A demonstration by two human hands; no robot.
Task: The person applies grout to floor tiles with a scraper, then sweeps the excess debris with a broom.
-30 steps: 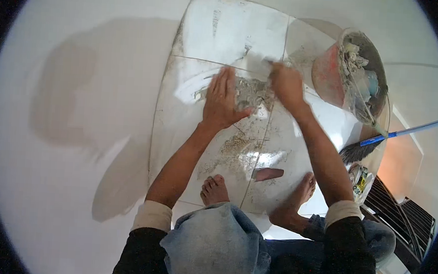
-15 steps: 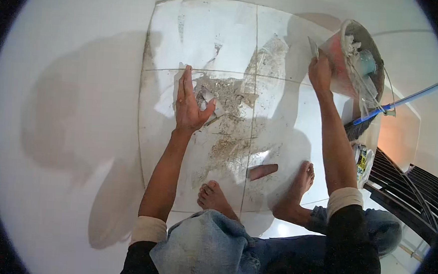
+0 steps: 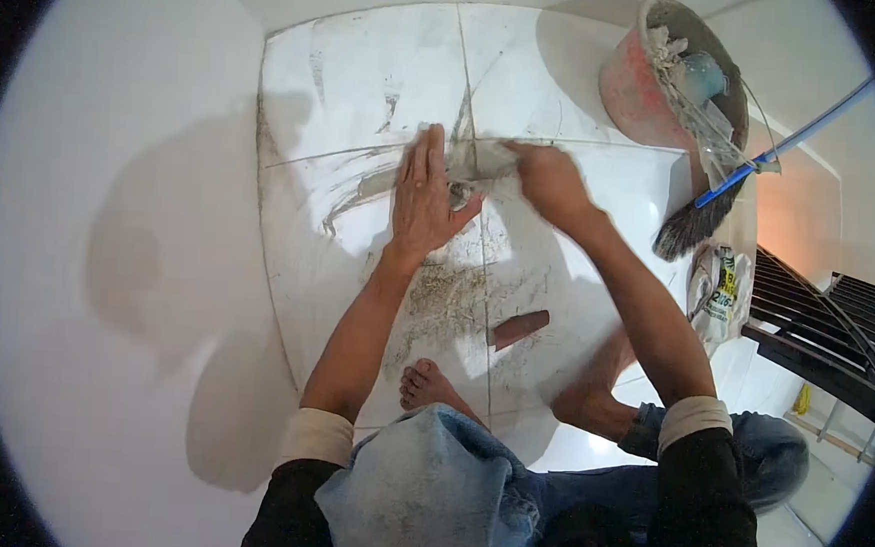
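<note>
My left hand (image 3: 427, 205) lies flat over the white tiled floor (image 3: 370, 64), fingers stretched out and thumb apart. A greyish lump of debris (image 3: 460, 191) shows beside its thumb. Just to the right, my right hand (image 3: 555, 185) grips a putty knife (image 3: 494, 163), whose blade is blurred and points toward the left hand. Around both hands the tiles carry grey smears (image 3: 375, 182). Closer to my feet, dry crumbs (image 3: 441, 294) are scattered, and a reddish-brown flat piece (image 3: 520, 329) rests on the tiles.
At the upper right stands a dirty red bucket (image 3: 625, 79) with rubbish inside. A broom (image 3: 702, 214) with a blue handle leans beside it. Below are a printed bag (image 3: 719, 291) and a black slatted rack (image 3: 805, 326). A white wall (image 3: 76, 282) rises along the left.
My right hand has swung from beside the bucket to the middle of the floor with the putty knife. My left hand has shifted right, and the debris patch there now looks smeared and smaller.
</note>
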